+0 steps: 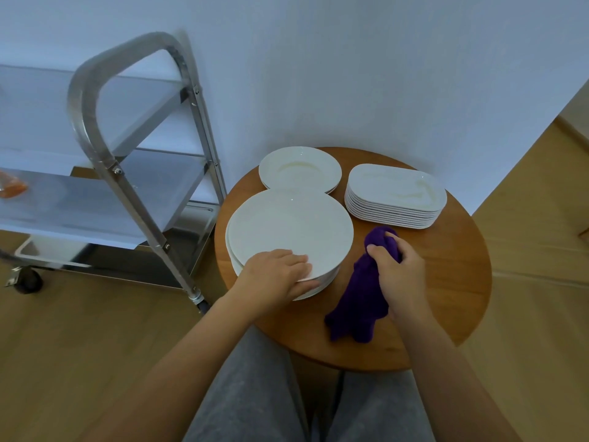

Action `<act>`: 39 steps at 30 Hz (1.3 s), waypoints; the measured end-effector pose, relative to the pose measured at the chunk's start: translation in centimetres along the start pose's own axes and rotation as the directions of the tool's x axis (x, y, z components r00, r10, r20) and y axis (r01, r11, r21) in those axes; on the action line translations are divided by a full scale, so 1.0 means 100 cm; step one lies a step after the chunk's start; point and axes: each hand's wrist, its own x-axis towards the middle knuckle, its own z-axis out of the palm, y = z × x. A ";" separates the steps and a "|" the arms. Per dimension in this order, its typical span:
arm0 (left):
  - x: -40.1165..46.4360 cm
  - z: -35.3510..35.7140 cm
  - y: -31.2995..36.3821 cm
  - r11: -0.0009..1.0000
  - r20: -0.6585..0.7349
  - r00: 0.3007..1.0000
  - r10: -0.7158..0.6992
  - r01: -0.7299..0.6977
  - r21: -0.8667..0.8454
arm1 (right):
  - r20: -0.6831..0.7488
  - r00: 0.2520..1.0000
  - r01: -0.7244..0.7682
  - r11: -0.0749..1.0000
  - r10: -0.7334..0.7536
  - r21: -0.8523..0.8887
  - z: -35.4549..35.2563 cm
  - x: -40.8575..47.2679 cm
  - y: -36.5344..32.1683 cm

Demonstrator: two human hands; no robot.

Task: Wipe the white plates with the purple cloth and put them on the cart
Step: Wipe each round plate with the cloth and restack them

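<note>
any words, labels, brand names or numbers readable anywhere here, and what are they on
None: no readable text shows in the head view.
White plates: plain, no marks seen on the top faces; undersides hidden.
Purple cloth: no tag or label shows.
Metal cart: bare frame and shelves, no sticker or plate seen.
Orange item on the cart shelf: blurred and cut off at the frame edge, nothing legible.

One camera only, worn on the head, wide-angle, looking forward and steeply down from close above. The round table (446,282) fills the centre; the cart (134,173) stands at 10 o'clock, a wall at 12. Both forearms and grey-clad knees enter from 6 o'clock. Straight lines bow toward the edges.
</note>
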 end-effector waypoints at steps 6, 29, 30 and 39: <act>0.016 -0.009 -0.009 0.921 0.034 0.972 -0.233 0.232 -0.313 | 0.001 0.999 0.033 0.999 -0.033 -0.037 0.003 0.011 -0.005; 0.193 0.055 -0.189 0.204 0.376 0.706 -0.600 0.590 -0.781 | 0.056 0.992 0.121 0.968 -0.111 -0.222 0.042 0.127 -0.022; 0.194 0.053 -0.188 0.139 0.400 0.700 -0.591 0.577 -0.805 | 0.059 0.992 0.122 0.969 -0.111 -0.214 0.043 0.127 -0.022; 0.187 0.003 -0.158 -0.181 0.495 0.563 -0.661 0.521 -0.834 | 0.070 0.991 0.124 0.977 -0.113 -0.175 0.041 0.122 -0.020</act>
